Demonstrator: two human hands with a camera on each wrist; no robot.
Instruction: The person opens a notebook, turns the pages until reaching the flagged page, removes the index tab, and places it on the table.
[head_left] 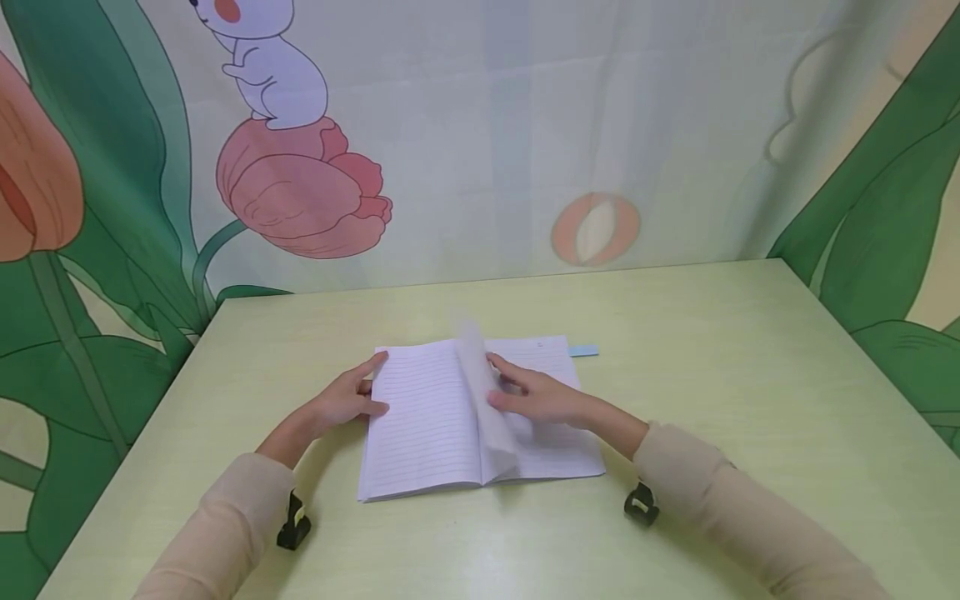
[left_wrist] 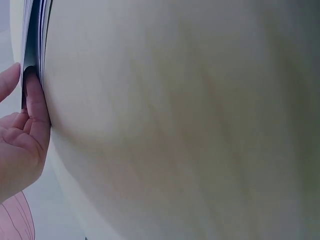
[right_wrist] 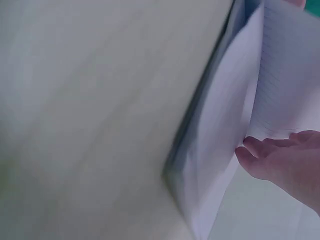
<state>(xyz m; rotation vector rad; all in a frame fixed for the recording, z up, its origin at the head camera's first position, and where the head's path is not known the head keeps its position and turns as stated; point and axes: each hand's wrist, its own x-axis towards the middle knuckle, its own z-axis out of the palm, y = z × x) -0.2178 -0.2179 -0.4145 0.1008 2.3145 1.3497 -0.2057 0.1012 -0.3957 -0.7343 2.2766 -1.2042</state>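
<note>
An open notebook [head_left: 423, 425] with lined white pages lies in the middle of the table. My left hand [head_left: 345, 400] grips its left edge. In the left wrist view the thumb of that left hand [left_wrist: 22, 135] is on one side of the pages, and a finger reaches into the gap between the page stack and the layers beneath. Near the fold, a page [head_left: 483, 408] stands raised and curved, blurred at its top. My right hand [head_left: 536, 396] pinches this page by its free edge. The right wrist view shows the right hand's fingertips [right_wrist: 241, 150] at the edge of the lifted page [right_wrist: 225, 135].
A light blue tab [head_left: 584, 351] sticks out past the notebook's upper right edge. Small black devices [head_left: 294, 523] hang at both sleeve cuffs. The pale wooden table [head_left: 712, 333] ends at a printed curtain [head_left: 465, 167] with tulips and a white animal.
</note>
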